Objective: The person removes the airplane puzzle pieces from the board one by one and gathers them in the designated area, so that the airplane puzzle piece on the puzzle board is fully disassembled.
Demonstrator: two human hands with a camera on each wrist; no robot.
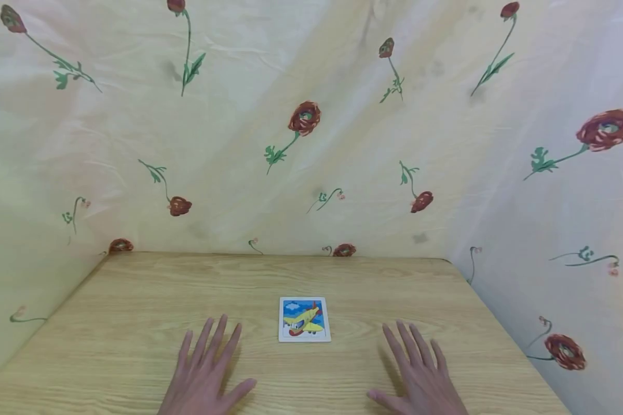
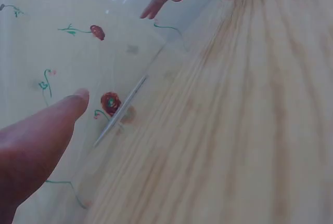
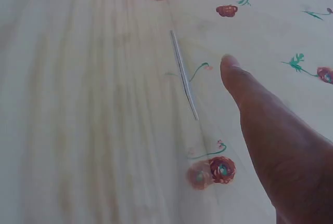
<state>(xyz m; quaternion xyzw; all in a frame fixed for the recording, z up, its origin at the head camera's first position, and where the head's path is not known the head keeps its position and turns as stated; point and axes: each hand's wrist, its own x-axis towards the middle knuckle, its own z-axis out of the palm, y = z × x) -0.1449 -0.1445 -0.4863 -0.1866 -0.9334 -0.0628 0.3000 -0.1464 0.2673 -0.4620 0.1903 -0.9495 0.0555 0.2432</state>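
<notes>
A square picture board (image 1: pixel 304 319) with a white border lies flat on the wooden table, showing a yellow airplane with red parts on blue sky. My left hand (image 1: pixel 202 372) is to its near left, palm down, fingers straight and spread, holding nothing. To its near right is my right hand (image 1: pixel 420 372), equally spread and empty. Neither hand touches the board. In the left wrist view the thin board edge (image 2: pixel 120 110) shows beyond a thumb (image 2: pixel 47 130); the right wrist view has the board's edge (image 3: pixel 183 73) beside another thumb (image 3: pixel 276 115).
The wood-grain table (image 1: pixel 187 288) reaches back to a pale cloth (image 1: pixel 228 127) printed with red flowers and green stems. This cloth hangs behind the table and along both sides.
</notes>
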